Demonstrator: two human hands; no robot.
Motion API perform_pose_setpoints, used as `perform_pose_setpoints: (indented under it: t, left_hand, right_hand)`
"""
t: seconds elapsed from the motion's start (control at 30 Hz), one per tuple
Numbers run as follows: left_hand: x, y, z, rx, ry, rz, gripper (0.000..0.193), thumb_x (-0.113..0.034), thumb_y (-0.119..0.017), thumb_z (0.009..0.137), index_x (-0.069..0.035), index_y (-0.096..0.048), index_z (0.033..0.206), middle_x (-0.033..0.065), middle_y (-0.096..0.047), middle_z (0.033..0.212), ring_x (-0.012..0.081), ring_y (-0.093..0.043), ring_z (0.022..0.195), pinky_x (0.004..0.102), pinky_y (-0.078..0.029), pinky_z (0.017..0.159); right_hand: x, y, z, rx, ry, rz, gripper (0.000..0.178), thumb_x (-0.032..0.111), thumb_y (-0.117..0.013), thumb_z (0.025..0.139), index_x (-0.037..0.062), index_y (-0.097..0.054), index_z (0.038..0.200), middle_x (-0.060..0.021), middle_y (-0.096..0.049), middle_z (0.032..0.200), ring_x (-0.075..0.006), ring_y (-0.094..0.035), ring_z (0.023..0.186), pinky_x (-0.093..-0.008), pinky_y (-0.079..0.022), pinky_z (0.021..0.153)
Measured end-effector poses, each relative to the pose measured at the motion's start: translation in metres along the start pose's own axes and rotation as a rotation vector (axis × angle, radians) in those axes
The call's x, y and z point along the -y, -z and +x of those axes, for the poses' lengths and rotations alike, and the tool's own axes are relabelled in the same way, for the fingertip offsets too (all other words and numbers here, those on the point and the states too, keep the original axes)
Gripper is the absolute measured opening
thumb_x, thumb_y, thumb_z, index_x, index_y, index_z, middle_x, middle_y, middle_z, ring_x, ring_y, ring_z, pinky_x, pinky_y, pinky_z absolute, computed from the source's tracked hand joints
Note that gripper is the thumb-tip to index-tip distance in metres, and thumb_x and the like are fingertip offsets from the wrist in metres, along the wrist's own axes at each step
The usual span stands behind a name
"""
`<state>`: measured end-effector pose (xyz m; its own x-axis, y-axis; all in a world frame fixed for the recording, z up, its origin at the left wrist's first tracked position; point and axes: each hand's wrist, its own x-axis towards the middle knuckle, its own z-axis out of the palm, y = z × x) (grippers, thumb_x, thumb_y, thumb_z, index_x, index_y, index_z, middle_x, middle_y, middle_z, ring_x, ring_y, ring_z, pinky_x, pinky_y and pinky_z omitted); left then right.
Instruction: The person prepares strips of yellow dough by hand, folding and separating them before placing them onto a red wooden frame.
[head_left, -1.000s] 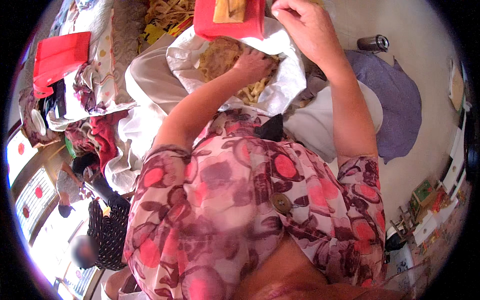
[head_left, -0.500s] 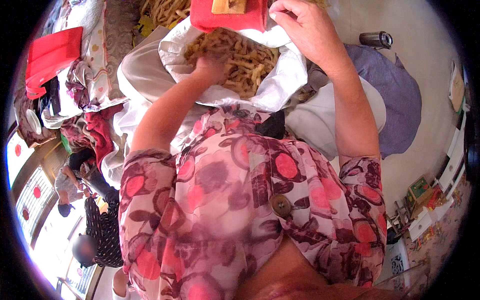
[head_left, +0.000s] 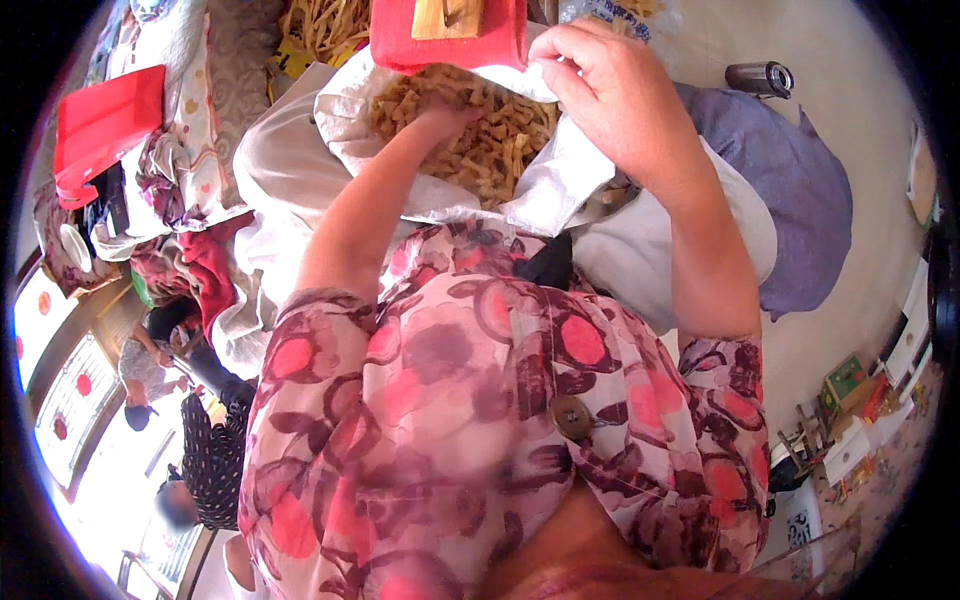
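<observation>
A white sack [head_left: 565,195] lies open before me, filled with short tan, stick-like pieces [head_left: 495,150]. My left hand [head_left: 445,120] reaches in among them at the left; its fingers are blurred and partly hidden. My right hand [head_left: 605,85] is at the sack's far right rim, thumb and fingertips pinched together beside a red pad [head_left: 395,35]. What those fingertips hold, if anything, is too small to make out. On the pad sits a small wooden block [head_left: 430,18] with a dark metal piece on it.
Long tan strips [head_left: 320,25] lie beyond the sack at the left. A dark bottle [head_left: 758,79] lies on the floor at the right, near a grey-blue cloth [head_left: 790,190]. A red folder-like object [head_left: 110,125] rests far left. Two people [head_left: 210,450] are at the lower left.
My left hand has moved slightly right within the pieces. My right hand has come slightly down and toward me, still pinched beside the red pad.
</observation>
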<state>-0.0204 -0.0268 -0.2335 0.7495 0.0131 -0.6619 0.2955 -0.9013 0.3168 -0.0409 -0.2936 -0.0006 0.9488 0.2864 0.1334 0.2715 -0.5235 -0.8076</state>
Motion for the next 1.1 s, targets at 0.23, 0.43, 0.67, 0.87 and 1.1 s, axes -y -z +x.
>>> perform_pose_setpoints:
  t: [0.23, 0.43, 0.67, 0.87, 1.1]
  left_hand:
    - [-0.062, -0.053, 0.001, 0.036, 0.044, -0.670, 0.078, -0.043, -0.061, 0.078, -0.004, -0.027, 0.137, 0.0281, -0.040, 0.130, 0.0407, -0.044, 0.118, 0.0401, -0.037, 0.100]
    - [-0.071, -0.064, -0.062, 0.254, -0.197, 0.119, 0.079, -0.044, -0.059, 0.078, -0.009, -0.025, 0.140, 0.0284, -0.028, 0.139, 0.0430, -0.037, 0.124, 0.0426, -0.034, 0.101]
    - [-0.004, -0.023, -0.091, 0.647, -0.555, 0.761, 0.047, -0.039, -0.050, 0.080, -0.006, -0.059, 0.113, 0.0191, -0.059, 0.112, 0.0365, -0.057, 0.104, 0.0456, -0.045, 0.087]
    - [-0.020, -0.006, -0.106, 0.357, -0.472, 0.837, 0.033, -0.037, -0.054, 0.079, -0.011, -0.065, 0.096, 0.0167, -0.066, 0.093, 0.0326, -0.064, 0.089, 0.0441, -0.051, 0.074]
    - [-0.089, 0.038, -0.148, 0.239, -0.517, 0.715, 0.039, -0.030, -0.052, 0.078, -0.012, -0.051, 0.112, 0.0206, -0.064, 0.089, 0.0395, -0.061, 0.087, 0.0497, -0.047, 0.075]
  right_hand:
    - [0.000, -0.009, -0.009, 0.054, -0.006, 0.048, 0.010, 0.009, -0.053, 0.083, 0.0014, -0.057, 0.087, -0.0147, -0.056, 0.080, -0.0324, -0.056, 0.072, -0.0377, -0.044, 0.064]
    - [-0.018, -0.006, -0.003, 0.029, -0.064, 0.012, 0.012, 0.010, -0.055, 0.083, -0.0001, -0.058, 0.090, -0.0132, -0.057, 0.080, -0.0279, -0.057, 0.071, -0.0323, -0.044, 0.065]
    - [-0.038, 0.006, 0.008, 0.033, -0.133, -0.030, 0.015, 0.013, -0.056, 0.084, -0.0012, -0.059, 0.089, -0.0082, -0.061, 0.078, -0.0164, -0.058, 0.070, -0.0285, -0.044, 0.066]
    - [-0.025, 0.088, -0.008, -0.315, -0.249, 0.142, 0.012, 0.011, -0.055, 0.085, -0.0010, -0.058, 0.083, -0.0025, -0.057, 0.067, -0.0094, -0.052, 0.066, -0.0264, -0.044, 0.060]
    - [-0.158, 0.097, -0.184, -0.518, -0.735, -0.011, 0.018, 0.018, -0.056, 0.083, 0.0016, -0.062, 0.088, -0.0083, -0.062, 0.075, -0.0162, -0.058, 0.068, -0.0316, -0.046, 0.063]
